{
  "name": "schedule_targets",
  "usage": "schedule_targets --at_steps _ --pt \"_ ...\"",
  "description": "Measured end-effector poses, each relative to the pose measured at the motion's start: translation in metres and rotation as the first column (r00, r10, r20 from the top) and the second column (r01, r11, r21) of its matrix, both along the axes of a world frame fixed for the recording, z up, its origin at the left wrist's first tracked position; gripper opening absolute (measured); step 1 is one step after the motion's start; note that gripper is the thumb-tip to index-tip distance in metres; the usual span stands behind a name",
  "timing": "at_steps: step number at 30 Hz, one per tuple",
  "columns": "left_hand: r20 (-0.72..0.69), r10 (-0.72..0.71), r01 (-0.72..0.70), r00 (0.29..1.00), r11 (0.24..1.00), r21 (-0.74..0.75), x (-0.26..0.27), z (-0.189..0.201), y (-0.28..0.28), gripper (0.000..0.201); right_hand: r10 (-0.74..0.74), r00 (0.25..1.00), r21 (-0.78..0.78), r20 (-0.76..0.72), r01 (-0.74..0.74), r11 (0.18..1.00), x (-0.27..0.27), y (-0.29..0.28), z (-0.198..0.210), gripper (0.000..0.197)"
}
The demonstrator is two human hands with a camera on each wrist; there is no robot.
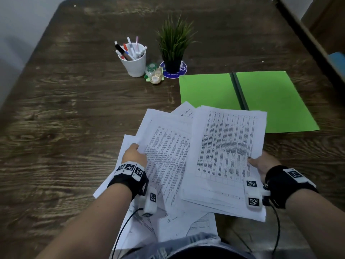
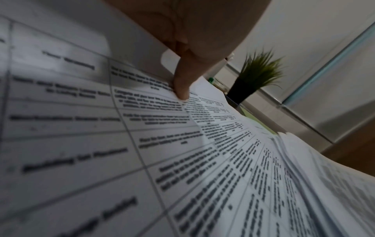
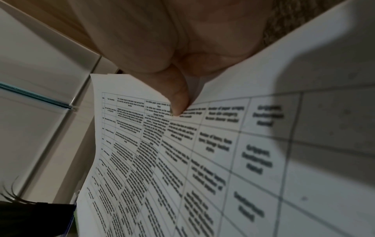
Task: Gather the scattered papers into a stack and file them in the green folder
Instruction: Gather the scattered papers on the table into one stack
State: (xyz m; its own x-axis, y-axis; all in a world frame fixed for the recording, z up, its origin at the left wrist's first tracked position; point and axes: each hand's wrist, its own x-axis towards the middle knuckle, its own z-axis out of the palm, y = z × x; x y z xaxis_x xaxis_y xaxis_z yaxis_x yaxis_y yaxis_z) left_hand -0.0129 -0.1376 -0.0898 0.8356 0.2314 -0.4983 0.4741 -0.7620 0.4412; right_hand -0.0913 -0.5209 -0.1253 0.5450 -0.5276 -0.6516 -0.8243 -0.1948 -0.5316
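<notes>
Several printed white papers [image 1: 186,161] lie fanned and overlapping in front of me, lifted off the dark wooden table [image 1: 65,118]. My left hand [image 1: 133,155] grips the left edge of the loose sheets, thumb on top [image 2: 180,89]. My right hand [image 1: 261,165] pinches the right edge of a tidier sheaf [image 1: 225,146], thumb on the printed table [image 3: 178,104]. The green folder [image 1: 261,98] lies open and flat behind the papers at the right; the sheaf's far edge overlaps its near edge. More sheets [image 1: 177,227] lie lower, near my lap.
A white cup of pens [image 1: 133,60] stands at the table's middle. Beside it sit small glass jars [image 1: 154,74] and a potted green plant [image 1: 174,51] on a blue round coaster. A wooden shelf edge [image 1: 317,43] runs along the right.
</notes>
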Motion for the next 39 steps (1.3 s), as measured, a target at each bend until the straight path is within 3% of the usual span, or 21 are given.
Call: schedule_targets --at_steps 6,12,19,23,28,33,39 --pt "0.029 0.169 -0.171 0.985 0.983 0.072 0.001 0.0 0.012 0.028 -0.001 1.0 -0.021 -0.02 0.001 1.0 -0.001 -0.003 -0.002 0.048" --pt "0.057 0.218 -0.217 0.974 0.976 -0.013 0.018 0.004 0.006 0.029 0.098 0.991 -0.059 -0.093 -0.104 0.993 0.002 0.003 0.006 0.05" --pt "0.064 0.083 -0.08 0.995 0.996 -0.042 0.023 0.017 0.005 0.026 0.135 0.984 -0.124 -0.12 -0.15 0.981 0.002 0.007 0.012 0.047" --pt "0.099 -0.014 0.016 0.995 1.0 -0.024 0.029 0.018 0.007 0.027 0.088 0.992 -0.104 -0.089 -0.097 0.99 0.002 0.003 0.006 0.047" --pt "0.118 -0.031 0.03 0.993 1.0 0.007 0.029 0.024 0.013 0.026 0.025 1.0 -0.071 -0.018 -0.027 0.997 -0.001 -0.004 -0.007 0.046" --pt "0.234 0.066 -0.065 0.97 0.998 -0.015 0.027 0.045 0.027 0.023 0.033 0.999 -0.045 -0.02 -0.034 0.998 0.0 -0.005 -0.009 0.046" --pt "0.447 0.122 -0.089 0.886 0.992 -0.095 0.026 0.095 0.054 0.016 0.023 1.0 -0.031 0.018 -0.022 0.999 -0.002 -0.004 -0.004 0.044"
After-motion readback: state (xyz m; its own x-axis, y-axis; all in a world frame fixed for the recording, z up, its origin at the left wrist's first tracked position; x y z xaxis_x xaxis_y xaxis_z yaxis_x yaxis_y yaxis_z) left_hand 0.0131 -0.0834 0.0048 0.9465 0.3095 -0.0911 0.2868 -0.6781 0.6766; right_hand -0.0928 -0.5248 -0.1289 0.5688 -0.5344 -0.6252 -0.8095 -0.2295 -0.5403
